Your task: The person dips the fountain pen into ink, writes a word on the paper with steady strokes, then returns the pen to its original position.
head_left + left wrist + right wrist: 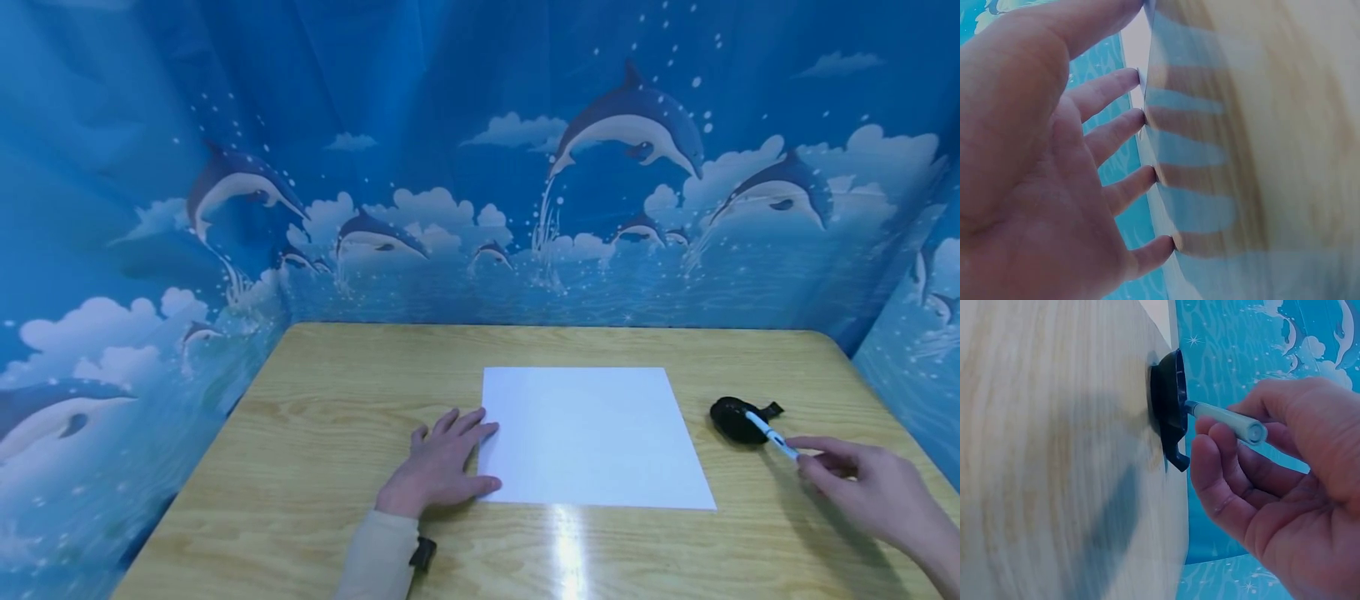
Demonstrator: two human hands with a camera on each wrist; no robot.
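Note:
A blank white sheet of paper (592, 437) lies flat on the table. My left hand (438, 471) rests at its left edge with the fingers spread and fairly straight; the thumb and a fingertip overlap the sheet. In the left wrist view the fingertips (1163, 247) come down on the surface. On the right, my right hand (873, 492) pinches a pale blue pen (772, 435) by its rear end between thumb and fingers. The pen's front end is at a small black dish (1167, 394) with a short handle. That front end is partly hidden in the right wrist view.
The light wooden table (322, 417) has rounded far corners. Behind it and along both sides hangs a blue curtain (435, 167) printed with dolphins and clouds. A bright light reflection shows just in front of the sheet.

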